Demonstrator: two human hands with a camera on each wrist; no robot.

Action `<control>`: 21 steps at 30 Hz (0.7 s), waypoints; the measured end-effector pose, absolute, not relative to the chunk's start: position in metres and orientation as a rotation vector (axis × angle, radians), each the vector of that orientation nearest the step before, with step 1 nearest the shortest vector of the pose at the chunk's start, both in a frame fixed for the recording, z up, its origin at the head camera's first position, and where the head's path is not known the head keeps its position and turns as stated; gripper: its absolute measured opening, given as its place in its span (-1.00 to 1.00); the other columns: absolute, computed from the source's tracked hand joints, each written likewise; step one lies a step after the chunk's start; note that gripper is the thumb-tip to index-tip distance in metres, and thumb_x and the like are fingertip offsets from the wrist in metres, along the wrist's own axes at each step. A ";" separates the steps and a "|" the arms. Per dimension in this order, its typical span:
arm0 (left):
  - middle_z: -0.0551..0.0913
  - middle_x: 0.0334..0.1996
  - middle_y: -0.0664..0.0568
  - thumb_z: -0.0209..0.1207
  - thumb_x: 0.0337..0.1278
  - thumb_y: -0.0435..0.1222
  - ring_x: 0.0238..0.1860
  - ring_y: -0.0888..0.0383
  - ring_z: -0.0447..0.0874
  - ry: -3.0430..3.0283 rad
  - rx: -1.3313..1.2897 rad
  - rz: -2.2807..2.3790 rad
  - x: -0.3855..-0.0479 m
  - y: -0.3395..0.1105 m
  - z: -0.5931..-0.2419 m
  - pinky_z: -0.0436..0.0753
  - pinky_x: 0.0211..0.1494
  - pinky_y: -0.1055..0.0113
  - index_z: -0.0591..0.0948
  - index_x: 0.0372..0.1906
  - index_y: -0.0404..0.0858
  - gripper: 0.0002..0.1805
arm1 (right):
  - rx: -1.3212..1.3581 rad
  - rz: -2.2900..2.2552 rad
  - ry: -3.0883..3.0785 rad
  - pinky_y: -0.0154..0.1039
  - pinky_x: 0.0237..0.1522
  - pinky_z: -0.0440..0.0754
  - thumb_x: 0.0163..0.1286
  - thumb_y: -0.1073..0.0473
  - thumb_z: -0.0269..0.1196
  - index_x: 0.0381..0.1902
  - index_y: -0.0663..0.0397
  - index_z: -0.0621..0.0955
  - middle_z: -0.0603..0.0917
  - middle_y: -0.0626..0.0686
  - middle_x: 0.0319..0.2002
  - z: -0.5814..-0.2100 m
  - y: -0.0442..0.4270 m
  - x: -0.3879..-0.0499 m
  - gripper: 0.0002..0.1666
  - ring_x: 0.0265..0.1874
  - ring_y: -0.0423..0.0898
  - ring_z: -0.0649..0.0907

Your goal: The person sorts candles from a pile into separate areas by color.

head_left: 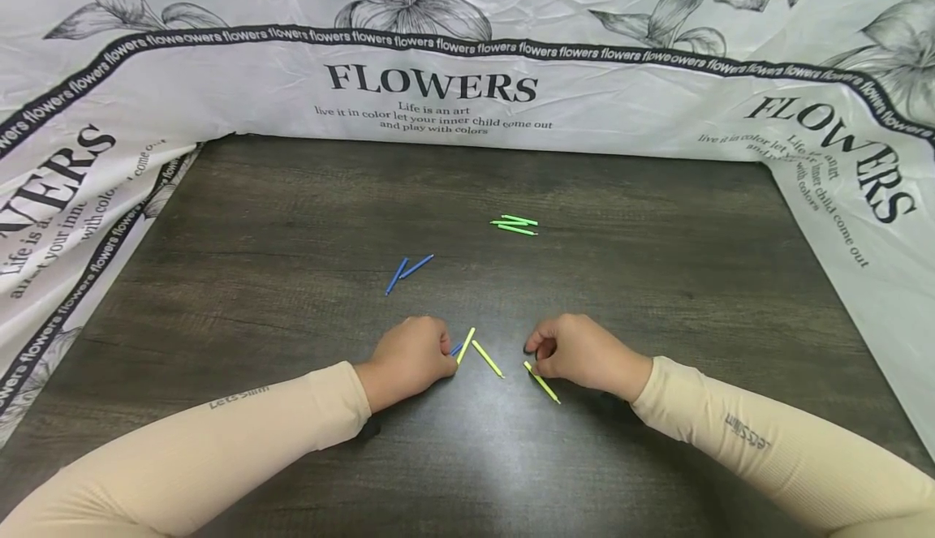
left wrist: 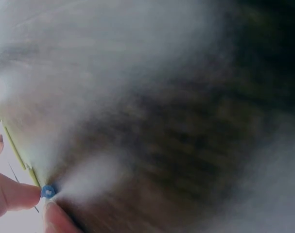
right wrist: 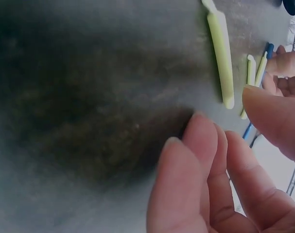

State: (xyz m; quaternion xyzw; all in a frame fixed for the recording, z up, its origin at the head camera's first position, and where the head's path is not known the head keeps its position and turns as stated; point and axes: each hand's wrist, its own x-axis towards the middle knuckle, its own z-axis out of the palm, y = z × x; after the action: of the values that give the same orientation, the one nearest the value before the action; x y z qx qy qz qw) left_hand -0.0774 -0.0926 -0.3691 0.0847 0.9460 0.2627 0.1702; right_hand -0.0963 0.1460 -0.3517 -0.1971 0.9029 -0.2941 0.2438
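My left hand [head_left: 412, 359] pinches a blue candle [left wrist: 48, 191] between thumb and finger; in the head view most of it is hidden behind the fingers. One thin yellow candle [head_left: 465, 346] lies slanted right beside those fingertips, and a second yellow candle [head_left: 488, 359] lies just to its right. My right hand [head_left: 584, 355] hovers low over the table with its fingers loosely bent and nothing between them. Close by its thumb lies a third yellow candle [right wrist: 221, 58], apart from the fingers in the right wrist view.
Two blue candles [head_left: 397, 276] lie touching beyond my left hand. Farther back sits a small group of green candles [head_left: 515, 224]. The dark wooden table [head_left: 643, 221] is bordered by a white flower-printed cloth [head_left: 438, 100] at the back and sides.
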 end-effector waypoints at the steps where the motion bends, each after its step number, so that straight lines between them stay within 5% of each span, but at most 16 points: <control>1: 0.48 -0.66 0.13 0.30 -0.12 -0.34 -0.64 0.19 0.39 2.690 0.245 0.746 -0.078 -0.093 -0.369 0.35 -0.58 0.34 0.52 -0.60 -0.14 -0.83 | -0.538 -0.806 2.464 -0.31 -0.37 0.55 0.07 0.30 0.41 -0.32 0.13 0.70 0.63 -0.13 -0.49 -0.352 0.146 -0.095 -0.83 -0.49 -0.26 0.56; 21: 0.46 -0.69 0.16 0.29 -0.15 -0.37 -0.63 0.22 0.37 2.684 0.246 0.853 -0.078 -0.096 -0.366 0.35 -0.58 0.39 0.52 -0.64 -0.16 -0.83 | -0.571 -0.819 2.452 -0.32 -0.39 0.54 0.04 0.35 0.43 -0.35 0.13 0.69 0.61 -0.13 -0.53 -0.354 0.148 -0.091 -0.82 -0.52 -0.27 0.54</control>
State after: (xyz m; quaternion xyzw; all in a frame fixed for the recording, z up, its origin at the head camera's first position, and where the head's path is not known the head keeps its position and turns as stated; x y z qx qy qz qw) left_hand -0.0781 -0.0963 -0.3661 0.0858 0.9377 0.2980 0.1569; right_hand -0.0909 0.1479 -0.3539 -0.2090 0.8980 -0.3001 0.2446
